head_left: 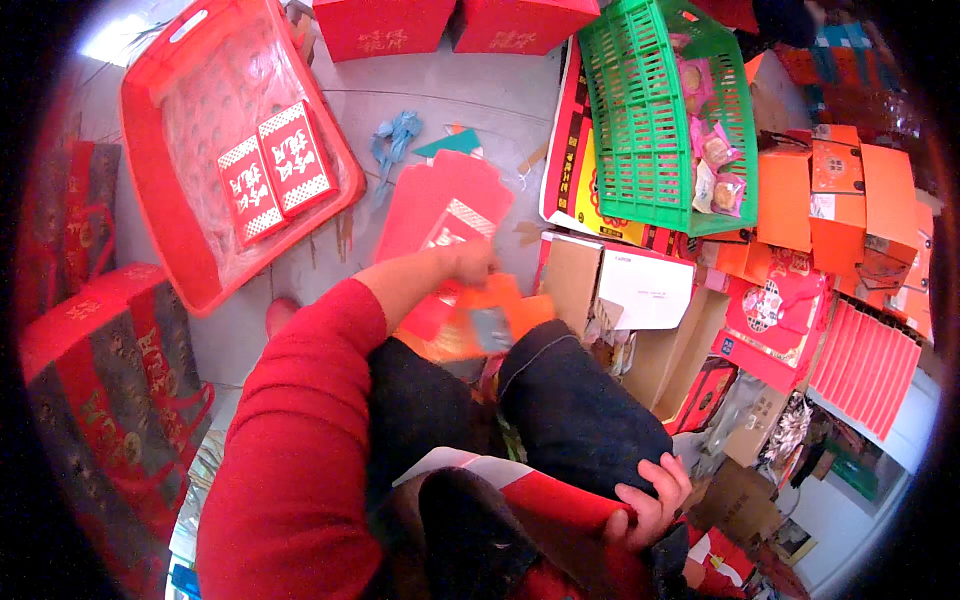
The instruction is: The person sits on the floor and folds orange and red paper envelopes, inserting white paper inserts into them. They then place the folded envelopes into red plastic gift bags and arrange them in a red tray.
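My left hand (470,262) is closed above my lap, over a red flat carton blank (445,195) with a white patterned panel. Right under its fingers is a motion-blurred orange cardboard piece (495,295) with a grey patch; whether the fingers grip it is hidden. Close to my body, my right hand (655,500) curls round the end of a red and white piece of folded card (565,500). That card lies across my lap, partly covered by dark clothing.
At far left, a red plastic crate (160,200) holds two red-and-white boxes (275,175). A green basket (640,120) with pink-wrapped pastries (720,150) stands far right. Nearer are an open brown carton (670,360) and orange boxes (835,190). Patterned bags (110,380) stand left. A blue crumpled glove (397,135) lies ahead.
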Action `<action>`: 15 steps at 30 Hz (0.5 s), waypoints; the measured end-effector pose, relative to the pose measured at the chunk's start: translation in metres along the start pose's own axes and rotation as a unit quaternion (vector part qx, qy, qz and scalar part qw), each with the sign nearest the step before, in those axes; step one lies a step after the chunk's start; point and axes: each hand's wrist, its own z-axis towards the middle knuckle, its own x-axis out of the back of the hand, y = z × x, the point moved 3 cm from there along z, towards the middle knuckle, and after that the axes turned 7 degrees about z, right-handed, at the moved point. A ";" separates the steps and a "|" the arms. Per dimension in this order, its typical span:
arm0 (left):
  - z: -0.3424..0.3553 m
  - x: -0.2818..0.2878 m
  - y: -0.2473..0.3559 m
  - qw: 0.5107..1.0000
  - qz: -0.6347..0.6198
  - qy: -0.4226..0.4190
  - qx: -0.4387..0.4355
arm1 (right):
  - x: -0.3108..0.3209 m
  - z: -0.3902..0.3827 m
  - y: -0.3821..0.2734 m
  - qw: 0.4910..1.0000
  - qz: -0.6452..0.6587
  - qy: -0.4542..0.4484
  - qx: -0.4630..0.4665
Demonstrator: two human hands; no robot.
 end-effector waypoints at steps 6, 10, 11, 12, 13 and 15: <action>-0.029 -0.001 -0.014 0.857 -0.515 0.029 -0.009 | -0.009 0.012 -0.011 0.998 0.021 0.063 0.002; -0.054 0.007 -0.023 0.727 -0.678 0.090 0.064 | -0.004 0.013 -0.011 1.000 0.005 0.019 0.020; -0.059 0.018 -0.017 0.700 -0.706 0.105 0.026 | -0.004 0.013 -0.013 1.000 0.006 0.011 0.012; -0.049 0.010 -0.027 0.684 -0.720 0.116 -0.006 | -0.004 0.013 -0.014 1.000 0.008 0.016 0.011; -0.048 0.013 -0.030 0.684 -0.718 0.128 -0.007 | -0.005 0.014 -0.015 1.000 0.010 0.019 0.011; -0.047 0.022 -0.036 0.683 -0.714 0.153 -0.010 | -0.005 0.015 -0.015 0.999 0.009 0.027 0.022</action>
